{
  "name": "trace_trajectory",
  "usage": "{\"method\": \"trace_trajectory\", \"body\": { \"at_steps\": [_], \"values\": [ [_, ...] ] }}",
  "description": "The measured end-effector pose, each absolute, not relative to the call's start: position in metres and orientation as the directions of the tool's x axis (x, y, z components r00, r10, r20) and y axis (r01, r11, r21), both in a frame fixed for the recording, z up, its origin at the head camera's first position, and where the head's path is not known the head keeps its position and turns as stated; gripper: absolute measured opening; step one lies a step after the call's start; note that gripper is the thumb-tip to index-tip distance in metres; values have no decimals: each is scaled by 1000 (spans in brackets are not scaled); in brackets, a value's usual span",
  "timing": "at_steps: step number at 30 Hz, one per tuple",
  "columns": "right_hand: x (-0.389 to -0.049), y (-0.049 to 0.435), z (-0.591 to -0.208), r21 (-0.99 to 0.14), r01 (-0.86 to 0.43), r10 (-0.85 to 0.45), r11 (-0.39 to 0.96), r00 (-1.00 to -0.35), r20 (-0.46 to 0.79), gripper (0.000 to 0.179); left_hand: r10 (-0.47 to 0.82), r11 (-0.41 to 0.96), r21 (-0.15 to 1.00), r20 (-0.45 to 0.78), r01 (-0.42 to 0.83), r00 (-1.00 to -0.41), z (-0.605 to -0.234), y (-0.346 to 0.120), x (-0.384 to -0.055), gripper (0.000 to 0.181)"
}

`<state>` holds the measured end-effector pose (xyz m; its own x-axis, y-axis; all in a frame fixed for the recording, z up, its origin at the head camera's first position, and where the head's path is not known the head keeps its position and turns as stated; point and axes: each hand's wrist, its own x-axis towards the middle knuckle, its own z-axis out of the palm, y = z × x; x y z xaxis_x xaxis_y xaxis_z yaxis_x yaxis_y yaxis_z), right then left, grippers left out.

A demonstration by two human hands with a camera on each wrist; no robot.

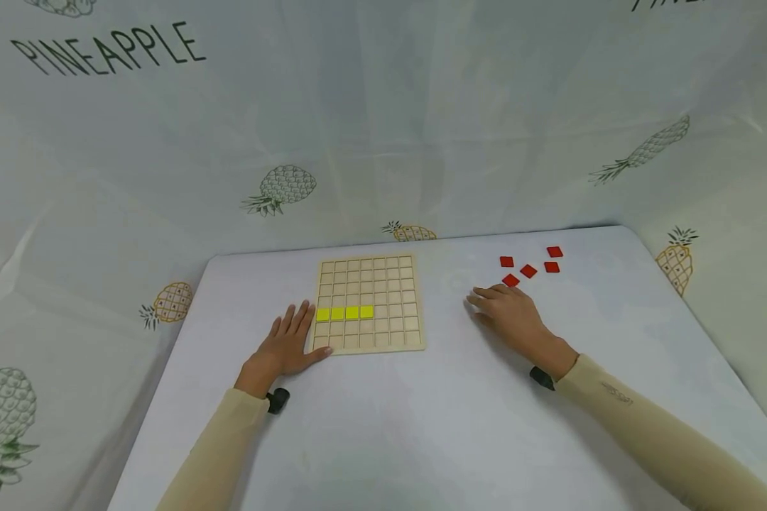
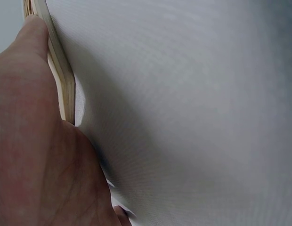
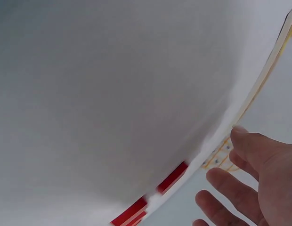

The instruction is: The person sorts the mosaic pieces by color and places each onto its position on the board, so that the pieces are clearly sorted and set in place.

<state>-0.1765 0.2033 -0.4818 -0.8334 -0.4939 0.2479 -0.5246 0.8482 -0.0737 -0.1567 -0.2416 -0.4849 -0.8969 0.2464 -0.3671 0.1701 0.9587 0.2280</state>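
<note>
A square wooden grid board (image 1: 396,323) lies left of the table's middle, with several yellow square tiles (image 1: 351,312) side by side in one row from its left edge. My left hand (image 1: 286,348) lies spread at the board's near left corner, fingers along the left side and thumb at the front edge. In the left wrist view the thumb (image 2: 35,35) rests against the board's edge (image 2: 67,92). My right hand (image 1: 511,316) hovers right of the board with relaxed, slightly bent fingers and nothing between them. Several red square tiles (image 1: 528,271) lie scattered just beyond it.
The white table (image 1: 383,426) backs onto a hanging pineapple-print cloth (image 1: 486,142), which also surrounds its sides. Each wrist wears a small dark camera, one by the left hand (image 1: 278,401). Red tiles (image 3: 173,178) show beside the fingers in the right wrist view.
</note>
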Motion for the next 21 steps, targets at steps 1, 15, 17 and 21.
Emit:
{"method": "trace_trajectory", "body": {
  "at_steps": [1, 15, 17, 21],
  "values": [
    [-177, 207, -482, -73, -521, -491, 850, -836, 246, 42, 246, 959, 229, -371, 168, -896, -484, -242, -157, 103],
    [-173, 236, -482, -97, -495, -473, 863, -861, 189, 35, 250, 957, 233, -373, 171, -894, -483, -240, -156, 103],
    [-173, 235, -483, -93, -506, -482, 857, -853, 199, 34, 252, 956, 239, -367, 171, -896, -484, -241, -156, 104],
    [-175, 233, -485, -75, -522, -497, 849, -839, 220, 32, 259, 952, 250, -356, 175, -898, -489, -243, -157, 105]
  ]
}}
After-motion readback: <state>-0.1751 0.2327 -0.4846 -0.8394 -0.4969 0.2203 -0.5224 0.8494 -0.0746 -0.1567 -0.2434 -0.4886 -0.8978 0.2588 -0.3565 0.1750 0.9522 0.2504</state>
